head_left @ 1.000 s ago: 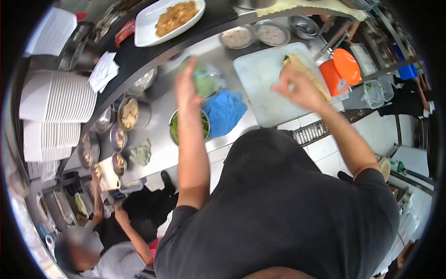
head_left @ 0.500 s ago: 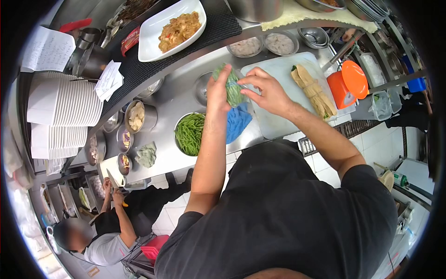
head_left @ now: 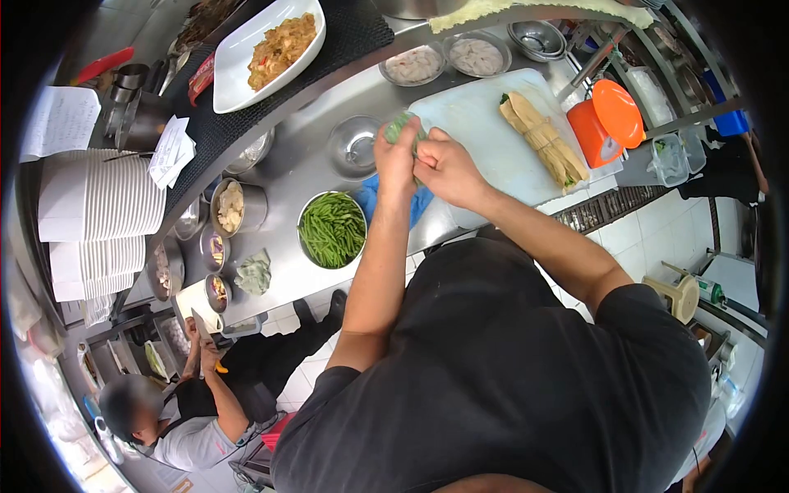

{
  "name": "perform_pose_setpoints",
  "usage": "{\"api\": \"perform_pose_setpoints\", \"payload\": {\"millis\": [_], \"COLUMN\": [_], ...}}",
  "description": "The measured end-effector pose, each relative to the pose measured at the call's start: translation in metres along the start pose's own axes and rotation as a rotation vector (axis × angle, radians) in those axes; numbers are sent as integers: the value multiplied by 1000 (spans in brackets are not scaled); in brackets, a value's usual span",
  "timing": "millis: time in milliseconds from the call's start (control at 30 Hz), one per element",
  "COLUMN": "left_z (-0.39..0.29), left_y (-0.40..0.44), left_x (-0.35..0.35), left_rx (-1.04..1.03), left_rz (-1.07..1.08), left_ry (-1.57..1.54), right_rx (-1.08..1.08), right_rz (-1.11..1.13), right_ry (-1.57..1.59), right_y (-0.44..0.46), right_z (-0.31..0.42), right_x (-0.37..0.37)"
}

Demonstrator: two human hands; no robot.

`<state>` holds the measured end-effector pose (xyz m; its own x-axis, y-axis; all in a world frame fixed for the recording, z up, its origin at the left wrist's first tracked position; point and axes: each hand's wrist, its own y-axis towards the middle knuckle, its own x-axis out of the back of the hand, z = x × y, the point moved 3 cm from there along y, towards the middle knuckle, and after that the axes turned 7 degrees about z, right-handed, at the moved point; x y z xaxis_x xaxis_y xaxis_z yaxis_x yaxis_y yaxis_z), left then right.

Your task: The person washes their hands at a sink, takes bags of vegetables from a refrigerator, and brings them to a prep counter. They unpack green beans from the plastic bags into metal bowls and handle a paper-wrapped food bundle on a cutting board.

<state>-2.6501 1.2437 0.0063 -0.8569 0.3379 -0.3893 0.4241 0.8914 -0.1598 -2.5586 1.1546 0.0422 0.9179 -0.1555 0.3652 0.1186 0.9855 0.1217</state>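
My left hand [head_left: 396, 163] is wrapped round a green bundle in clear plastic [head_left: 401, 128], held above the near-left edge of the white cutting board [head_left: 460, 115]. Against it, my right hand [head_left: 448, 167] is closed, its fingers pinched at the bundle's side; what they pinch is too small to make out. A blue cloth [head_left: 419, 201] lies below my hands, partly hidden by my left forearm. To its left is a bowl of green beans [head_left: 332, 230], with an empty metal bowl [head_left: 355, 147] behind. A tied brown wrapped bundle [head_left: 542, 141] rests on the board's right side.
An orange scale [head_left: 593, 131] stands right of the board. Two bowls of pale food [head_left: 477, 56] sit behind it. Stacked white dishes [head_left: 107, 197] and a plate of cooked food [head_left: 271, 53] are at left. A co-worker [head_left: 197, 427] holds a knife at lower left.
Both hands, apart a second ago, came together at the green bundle, which my left hand has raised off the counter. My right fingers have closed since half a second ago.
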Motion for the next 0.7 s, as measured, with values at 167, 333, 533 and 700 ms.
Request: {"api": "perform_pose_setpoints", "payload": {"millis": [167,333,533,700], "left_z": [-3,-30,-16,2], "left_y": [1,-17,-6,3], "left_x": [-3,-4,15,24], "left_rx": [306,285,132,52], "left_rz": [201,261,293,41], "left_ry": [-459,-460,-105,-44], "right_rx": [102,156,86,35], "right_rz": [-19,40,229,233], "right_ry": [186,319,-204,-391], "right_y": [4,6,15,24], "right_z": [8,2,20,14], "right_x": [9,19,34,7]}}
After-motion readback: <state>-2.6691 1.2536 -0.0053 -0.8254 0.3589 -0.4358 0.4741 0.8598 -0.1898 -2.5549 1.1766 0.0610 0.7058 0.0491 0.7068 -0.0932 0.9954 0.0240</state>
